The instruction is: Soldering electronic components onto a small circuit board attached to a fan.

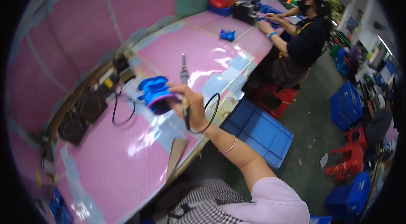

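My right hand [194, 107] is closed, reaching over the pink-covered bench from the lower right. A pen-shaped tool with a bare metal tip and a black cord, which looks like a soldering iron [184, 74], is held in it, tip up. The same hand's fingers also grip the edge of a shiny blue plastic part [154, 90], lifted above the bench. This part has a rounded, lobed body and a purple rim around a dark opening. My left hand is out of view.
Dark box-shaped devices [93, 105] and cables line the wall. Another blue part [227, 34] lies farther along the bench. A co-worker [311, 29] sits at the far right, handling blue pieces. Beside the bench are a blue crate [258, 133] and a red stool [275, 99].
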Tool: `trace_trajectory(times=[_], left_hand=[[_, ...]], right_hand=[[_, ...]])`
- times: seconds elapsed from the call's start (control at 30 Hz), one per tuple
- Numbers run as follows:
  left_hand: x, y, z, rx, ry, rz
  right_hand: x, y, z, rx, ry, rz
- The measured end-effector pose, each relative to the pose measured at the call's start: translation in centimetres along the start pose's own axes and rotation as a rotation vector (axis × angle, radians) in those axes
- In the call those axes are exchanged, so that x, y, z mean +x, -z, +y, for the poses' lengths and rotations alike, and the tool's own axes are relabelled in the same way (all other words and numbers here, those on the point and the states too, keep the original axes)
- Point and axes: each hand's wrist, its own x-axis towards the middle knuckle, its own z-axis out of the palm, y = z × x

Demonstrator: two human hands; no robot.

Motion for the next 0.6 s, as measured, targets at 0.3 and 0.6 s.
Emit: trace_trajectory(times=[0.3, 0.6], left_hand=[[-1.0, 1.6, 2.6, 0.882, 0.162, 0.466], [1.1, 2.5, -16.8, 1.773, -0.012, -0.072]], right_hand=[[-5.0, -7.5, -8.5, -0.119, 0.020, -0.547], [-2.5, -9.5, -8.5, -0.328, 0.169, -0.440]])
